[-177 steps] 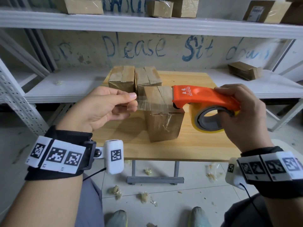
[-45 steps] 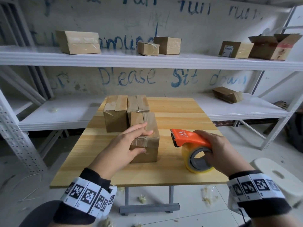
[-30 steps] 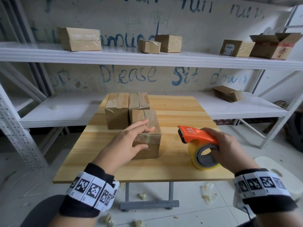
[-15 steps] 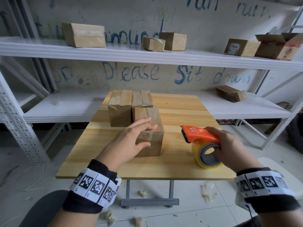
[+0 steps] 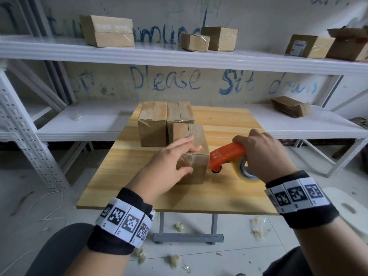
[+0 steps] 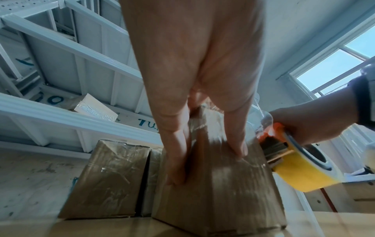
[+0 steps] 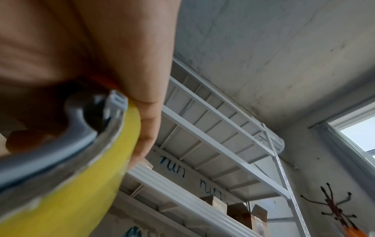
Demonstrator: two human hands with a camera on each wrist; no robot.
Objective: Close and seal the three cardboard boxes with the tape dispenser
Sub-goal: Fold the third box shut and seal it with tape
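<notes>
While the left hand (image 5: 169, 162) is resting with straight fingers on the top and near face of the near box (image 5: 194, 156), the right hand (image 5: 264, 154) is clamping its curled fingers round the orange handle of the tape dispenser (image 5: 227, 156), whose nose is meeting the box's right side. The box is standing near the middle of the wooden table (image 5: 139, 186), just in front of two taped boxes (image 5: 153, 124) at the far edge, making three on the table. Small and plain cardboard, it is probably light and apt to slide under the dispenser's push, so pressing it flat from above is the likely safe hold. One dispenser is carrying one yellow roll (image 6: 300, 173). At least six further boxes (image 5: 108, 30) are sitting on the white shelves (image 5: 179, 56).
</notes>
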